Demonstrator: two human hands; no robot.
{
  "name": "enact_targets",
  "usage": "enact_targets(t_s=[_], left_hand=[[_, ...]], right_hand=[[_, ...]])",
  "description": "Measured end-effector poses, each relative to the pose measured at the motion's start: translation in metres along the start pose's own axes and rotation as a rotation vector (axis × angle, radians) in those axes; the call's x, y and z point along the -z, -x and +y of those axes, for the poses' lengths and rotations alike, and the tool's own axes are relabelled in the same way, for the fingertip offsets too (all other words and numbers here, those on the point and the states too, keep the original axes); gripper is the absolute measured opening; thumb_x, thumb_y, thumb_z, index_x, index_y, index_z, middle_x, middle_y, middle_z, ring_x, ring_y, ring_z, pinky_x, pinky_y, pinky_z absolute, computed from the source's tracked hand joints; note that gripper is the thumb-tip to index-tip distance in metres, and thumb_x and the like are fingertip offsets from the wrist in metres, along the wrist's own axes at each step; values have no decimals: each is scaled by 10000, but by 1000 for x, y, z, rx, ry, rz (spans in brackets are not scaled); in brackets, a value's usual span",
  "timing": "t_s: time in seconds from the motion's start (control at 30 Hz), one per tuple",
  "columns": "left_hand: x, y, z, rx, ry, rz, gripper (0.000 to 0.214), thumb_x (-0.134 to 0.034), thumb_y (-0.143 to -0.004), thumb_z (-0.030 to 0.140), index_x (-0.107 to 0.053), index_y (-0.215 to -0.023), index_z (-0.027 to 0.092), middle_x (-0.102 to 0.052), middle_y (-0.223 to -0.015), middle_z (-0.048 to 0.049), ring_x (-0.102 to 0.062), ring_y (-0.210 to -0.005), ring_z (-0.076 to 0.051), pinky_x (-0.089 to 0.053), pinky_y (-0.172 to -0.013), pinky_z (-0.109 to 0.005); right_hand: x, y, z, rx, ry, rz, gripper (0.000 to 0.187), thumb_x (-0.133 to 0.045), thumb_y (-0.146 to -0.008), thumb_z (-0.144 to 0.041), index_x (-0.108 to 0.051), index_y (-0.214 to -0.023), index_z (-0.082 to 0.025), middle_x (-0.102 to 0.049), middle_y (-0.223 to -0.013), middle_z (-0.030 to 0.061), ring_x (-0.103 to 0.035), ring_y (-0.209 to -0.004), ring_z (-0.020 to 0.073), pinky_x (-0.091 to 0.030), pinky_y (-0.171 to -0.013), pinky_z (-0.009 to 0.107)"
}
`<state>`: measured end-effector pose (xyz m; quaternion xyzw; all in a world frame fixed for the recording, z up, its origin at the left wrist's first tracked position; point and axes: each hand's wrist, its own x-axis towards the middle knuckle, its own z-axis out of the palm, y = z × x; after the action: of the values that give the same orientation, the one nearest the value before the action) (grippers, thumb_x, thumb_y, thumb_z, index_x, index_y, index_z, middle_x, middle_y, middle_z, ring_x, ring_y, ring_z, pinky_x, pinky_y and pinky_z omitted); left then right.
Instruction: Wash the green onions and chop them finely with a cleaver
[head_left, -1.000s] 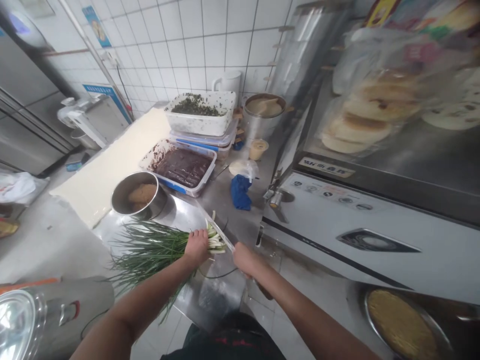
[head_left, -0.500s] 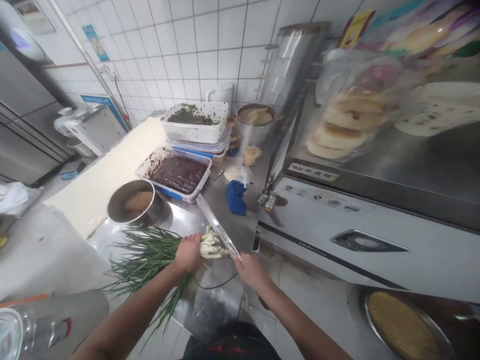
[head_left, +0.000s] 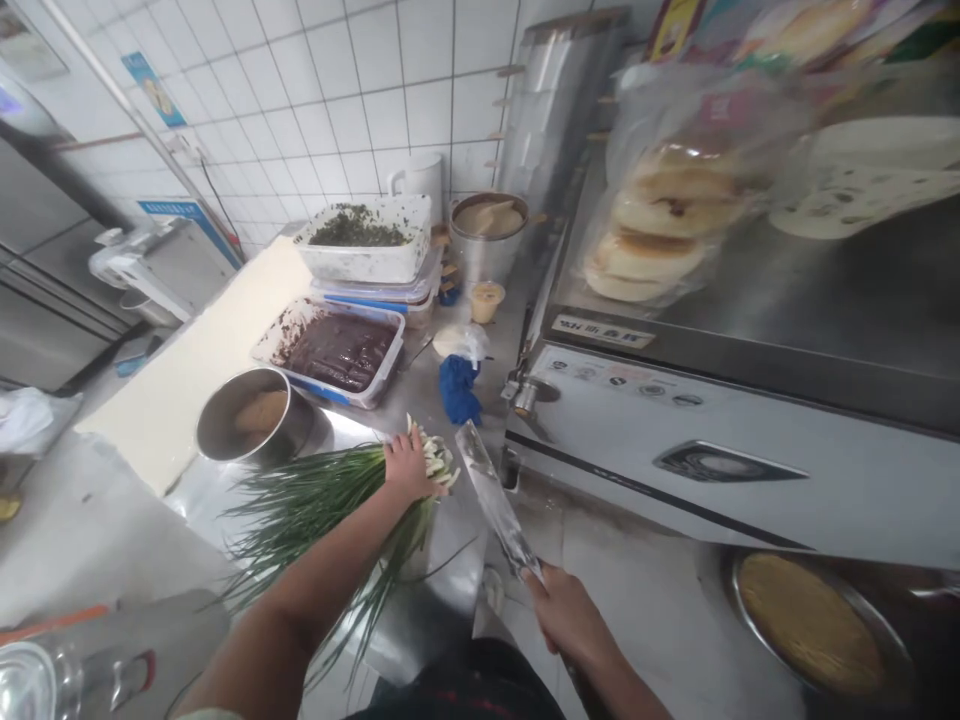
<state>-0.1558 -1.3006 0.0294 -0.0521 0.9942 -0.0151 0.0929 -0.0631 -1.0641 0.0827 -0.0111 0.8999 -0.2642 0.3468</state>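
Observation:
My left hand (head_left: 409,465) grips a bunch of green onions (head_left: 315,510) around the middle, with the white root ends sticking out past my fingers and the long green tops trailing to the left. My right hand (head_left: 570,615) holds the handle of a steel cleaver (head_left: 495,495), whose blade points up and away from me. The blade is apart from the onions, a short gap to the right of their white ends. The bunch hangs above a stainless steel worktop (head_left: 442,590).
A steel bowl (head_left: 251,425) stands left of the onions, beside a long sheet of pale dough (head_left: 199,370). Farther back are a tray of dark paste (head_left: 337,350), a white tub of chopped greens (head_left: 360,240), and a blue cloth (head_left: 457,390). A steel appliance (head_left: 720,460) lies right.
My right hand has drawn back toward me and to the right, taking the cleaver away from the onion ends. The left hand still holds the bunch, which has shifted slightly upward.

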Motion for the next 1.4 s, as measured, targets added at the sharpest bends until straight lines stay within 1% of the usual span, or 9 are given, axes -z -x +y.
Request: enact_targets(t_s=[0.13, 0.27, 0.37, 0.5, 0.73, 1.03, 1.13, 1.27, 1.4], left_hand=[[-5, 26, 0, -90, -20, 56, 1151, -597, -421, 665, -161, -1325, 103, -402, -1192, -178, -359, -1069, -318, -217, -923, -466], [-10, 40, -12, -96, 1, 66, 1026, -653, -485, 542, -220, -1297, 89, -443, -1129, -149, -391, -1021, -277, -254, -903, -411], [-13, 47, -22, -84, 12, 59, 893, -664, -513, 493, -312, -1234, 100, -468, -1065, -125, -408, -983, -258, -285, -870, -381], [-13, 56, -29, -135, 26, 38, 713, -657, -538, 495, -411, -1114, 154, -484, -974, -82, -424, -926, -236, -307, -829, -361], [-14, 59, -32, -183, 34, 29, 727, -654, -544, 517, -398, -1124, 162, -481, -948, -80, -419, -897, -237, -310, -809, -372], [-16, 60, -31, -142, 48, -31, 575, -642, -584, 494, -454, -1026, 179, -474, -938, -78, -410, -908, -245, -299, -815, -394], [-16, 61, -29, -113, 57, -9, 591, -641, -594, 477, -438, -1058, 172, -480, -934, -78, -417, -899, -242, -306, -801, -388], [-18, 60, -27, -100, 55, 8, 589, -657, -581, 454, -448, -1039, 148, -485, -918, -81, -424, -882, -241, -312, -790, -382], [-19, 59, -28, -103, 46, -12, 596, -649, -589, 463, -439, -1051, 151, -484, -925, -83, -426, -888, -244, -311, -793, -384]], right_hand=[[-2, 0, -9, 3, 123, 9, 352, -237, -853, -246, -577, -873, -161, -658, -700, 72, -609, -617, 135, -377, -570, 195], [-16, -5, -20, 68, 200, 22, 347, -256, -852, -259, -590, -870, -167, -657, -832, 96, -611, -790, 182, -389, -623, 227], [-22, -9, -32, 97, 265, 32, 354, -251, -856, -263, -586, -911, -161, -655, -812, 108, -613, -775, 205, -395, -624, 260], [-14, -16, -53, 159, 345, 76, 335, -273, -852, -261, -578, -947, -160, -654, -782, 116, -618, -746, 225, -402, -620, 288], [1, -29, -72, 227, 418, 5, 304, -312, -842, -226, -606, -869, -150, -656, -788, 135, -623, -749, 213, -416, -641, 277], [-26, -65, -107, 181, 466, 54, 250, -360, -818, -169, -588, -913, -125, -650, -826, 135, -616, -789, 208, -422, -657, 272], [-16, -64, -106, 200, 457, 7, 309, -317, -847, -233, -605, -875, -125, -652, -822, 140, -616, -789, 210, -417, -643, 263], [1, -44, -94, 233, 461, -19, 333, -298, -850, -261, -610, -874, -147, -657, -800, 129, -623, -750, 221, -417, -618, 274], [5, -40, -90, 200, 461, -68, 316, -321, -839, -256, -616, -867, -144, -656, -792, 140, -622, -753, 224, -414, -619, 274]])
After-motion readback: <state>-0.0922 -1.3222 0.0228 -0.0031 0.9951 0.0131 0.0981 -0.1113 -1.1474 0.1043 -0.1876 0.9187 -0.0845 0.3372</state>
